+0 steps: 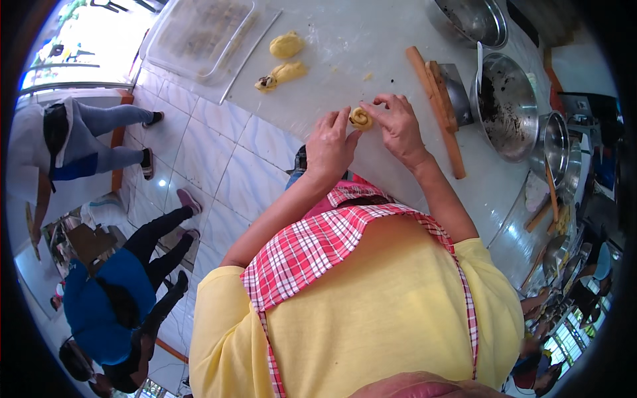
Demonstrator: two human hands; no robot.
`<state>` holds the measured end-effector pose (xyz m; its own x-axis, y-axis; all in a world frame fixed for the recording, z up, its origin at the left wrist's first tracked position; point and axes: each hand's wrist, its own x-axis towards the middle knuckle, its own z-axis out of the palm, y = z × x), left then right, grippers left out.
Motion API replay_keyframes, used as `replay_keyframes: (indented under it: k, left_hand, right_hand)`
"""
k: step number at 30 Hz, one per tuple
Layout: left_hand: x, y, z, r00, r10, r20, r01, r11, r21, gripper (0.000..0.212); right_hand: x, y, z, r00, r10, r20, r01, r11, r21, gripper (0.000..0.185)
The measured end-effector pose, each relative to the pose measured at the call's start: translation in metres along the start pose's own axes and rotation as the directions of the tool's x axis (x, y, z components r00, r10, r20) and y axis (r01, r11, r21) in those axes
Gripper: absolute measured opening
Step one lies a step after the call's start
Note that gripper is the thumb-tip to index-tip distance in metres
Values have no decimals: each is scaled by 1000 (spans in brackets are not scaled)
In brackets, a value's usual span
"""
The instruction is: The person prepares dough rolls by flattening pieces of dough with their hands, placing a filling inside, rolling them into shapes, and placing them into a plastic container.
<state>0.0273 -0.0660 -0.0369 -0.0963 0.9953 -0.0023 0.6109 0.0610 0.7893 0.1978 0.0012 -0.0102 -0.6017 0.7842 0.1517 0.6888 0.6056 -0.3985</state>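
A small coil of yellow dough with dark filling (361, 119) sits at the table edge between my hands. My left hand (329, 144) holds its left side between fingers and thumb. From the upper right, the extended index finger of my right hand (398, 130) touches the coil's rim; its other fingers are bent and its thumb is hidden. Farther up the table lie a plump yellow dough piece (286, 45) and a longer dough roll (287, 72) with dark filling showing at its left end.
A clear plastic tub (199, 37) stands at the table's upper left. On the right are a wooden rolling pin (438, 114), a metal scraper with a wooden handle (455, 94) and a steel bowl with dark residue (507, 107). Two people are at left, one in a blue top (109, 303).
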Motion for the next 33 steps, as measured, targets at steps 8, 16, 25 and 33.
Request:
replay_keyframes:
  k: [8,16,25,33]
  left_hand:
    - [3,-7,1,999,4,35,-6,998,62,60]
    - [6,-7,1,993,-69,97,84,984,-155,65]
    - [19,-23,-58,996,18,-88,-35,979,-200,60]
    - [87,-186,-241,770,-314,-556,282,948,-144,30]
  right_hand:
    - [1,-9,5,998,60,37,-61,997,42,57]
    - [3,-23,34,999,11,46,-12,1000,21,58]
    - [7,-28,31,988,47,-149,-36,996,76,37]
    - [95,-78,-12,816,394,423,-394,-158,906,32]
